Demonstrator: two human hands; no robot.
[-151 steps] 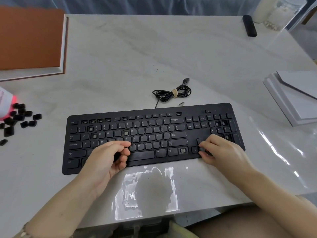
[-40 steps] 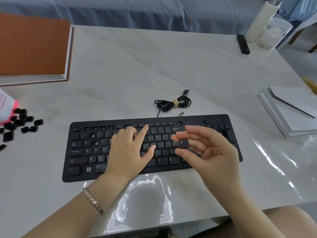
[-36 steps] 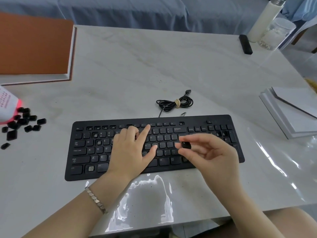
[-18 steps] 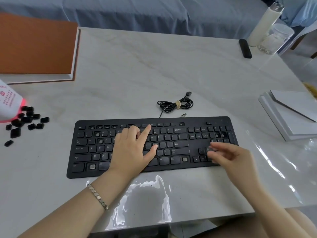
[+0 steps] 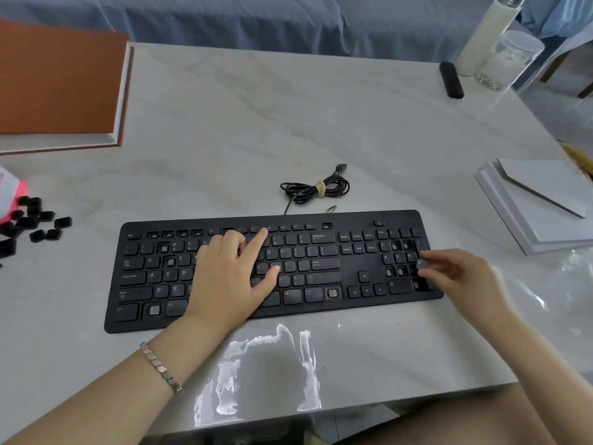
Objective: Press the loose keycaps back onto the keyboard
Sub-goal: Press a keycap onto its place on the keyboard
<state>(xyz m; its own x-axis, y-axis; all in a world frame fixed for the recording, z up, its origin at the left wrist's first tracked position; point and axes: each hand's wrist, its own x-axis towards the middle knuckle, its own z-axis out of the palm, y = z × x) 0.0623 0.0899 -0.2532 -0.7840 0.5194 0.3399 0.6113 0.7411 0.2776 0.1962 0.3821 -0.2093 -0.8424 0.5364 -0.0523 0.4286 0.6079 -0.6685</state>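
Note:
A black keyboard [image 5: 324, 277] lies flat on the marble table, with several bare key sockets showing in the function row, left side and number pad. My left hand [image 5: 231, 277] rests on the middle of the keyboard, fingers spread and index finger stretched toward the top row. My right hand [image 5: 459, 274] hovers over the number pad at the keyboard's right end and pinches a small black keycap [image 5: 421, 263] between thumb and fingertips. A heap of loose black keycaps [image 5: 30, 224] lies on the table at the far left.
The keyboard's coiled cable [image 5: 316, 187] lies just behind it. An orange-brown book [image 5: 57, 81] sits back left, a stack of white boards [image 5: 542, 203] at the right. A black remote [image 5: 451, 79], a white bottle [image 5: 484, 36] and a clear jar [image 5: 507, 61] stand back right.
My right hand has carried the keycap from above the keyboard's middle rightward to the number pad. My left hand has stayed resting on the keys.

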